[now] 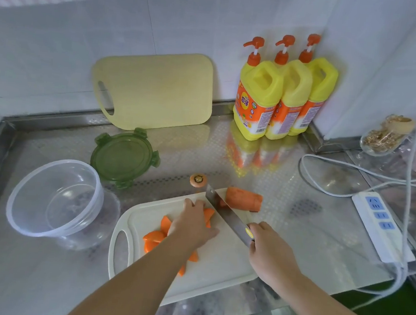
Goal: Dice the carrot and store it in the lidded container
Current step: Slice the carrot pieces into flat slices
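On the white cutting board lie several orange carrot pieces. My left hand presses down on some of them with curled fingers. My right hand grips the handle of a steel knife, whose blade stands on the board right of the left hand. An uncut carrot chunk lies at the board's far edge. The cut-off carrot top sits on the counter beyond it. A clear round container stands left of the board, with its green lid lying behind it.
A yellow cutting board leans on the back wall. Three yellow detergent bottles stand in the corner. A white power strip and white cables lie on the right. A glass bowl sits far right. Steel counter.
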`<state>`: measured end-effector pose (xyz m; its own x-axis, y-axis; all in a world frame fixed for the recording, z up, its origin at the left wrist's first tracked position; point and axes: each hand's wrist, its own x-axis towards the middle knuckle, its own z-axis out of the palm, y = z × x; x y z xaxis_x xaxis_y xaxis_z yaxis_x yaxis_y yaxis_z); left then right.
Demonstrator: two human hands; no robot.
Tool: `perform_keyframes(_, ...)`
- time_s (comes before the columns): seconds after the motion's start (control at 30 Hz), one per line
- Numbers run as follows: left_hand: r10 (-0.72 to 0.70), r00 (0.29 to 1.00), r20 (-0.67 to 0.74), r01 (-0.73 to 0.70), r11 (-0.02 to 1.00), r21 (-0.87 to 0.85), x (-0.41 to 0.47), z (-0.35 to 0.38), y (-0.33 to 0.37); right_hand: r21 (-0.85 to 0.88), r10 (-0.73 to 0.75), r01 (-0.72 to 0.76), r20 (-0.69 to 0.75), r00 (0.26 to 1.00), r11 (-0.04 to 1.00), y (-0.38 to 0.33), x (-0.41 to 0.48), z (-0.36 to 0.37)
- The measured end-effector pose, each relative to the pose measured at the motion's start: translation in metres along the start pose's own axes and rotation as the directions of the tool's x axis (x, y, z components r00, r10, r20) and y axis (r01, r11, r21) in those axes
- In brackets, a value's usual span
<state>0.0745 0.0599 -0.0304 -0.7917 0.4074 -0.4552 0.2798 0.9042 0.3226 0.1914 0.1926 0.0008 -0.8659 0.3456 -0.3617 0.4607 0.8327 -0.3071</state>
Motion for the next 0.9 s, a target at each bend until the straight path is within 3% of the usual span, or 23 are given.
perform_keyframes(0.13, 0.065, 0.997, -0.045, -0.064, 0.998, 0.025, -0.003, 0.003, -0.01, -0.025, -0.058, 0.059, 0.063, 0.996, 0.998, -0.008, -0.003, -0.001)
perform_keyframes(0.27, 0.074, 0.994, -0.085, -0.079, 0.995, -0.055, 0.0, 0.005, -0.009, 0.025, -0.115, 0.113, 0.109, 0.987, 0.993, -0.017, -0.005, 0.002)
perform_keyframes(0.67, 0.039, 0.994, -0.106, -0.065, 0.964, -0.258, -0.006, 0.012, -0.008, 0.152, -0.116, 0.106, 0.056, 0.992, 0.983, -0.032, -0.004, 0.012)
perform_keyframes(0.9, -0.071, 0.994, -0.082, 0.039, 0.94, -0.338, -0.011, 0.014, -0.008, 0.119, -0.128, 0.128, -0.005, 0.992, 0.985, -0.029, 0.001, 0.013)
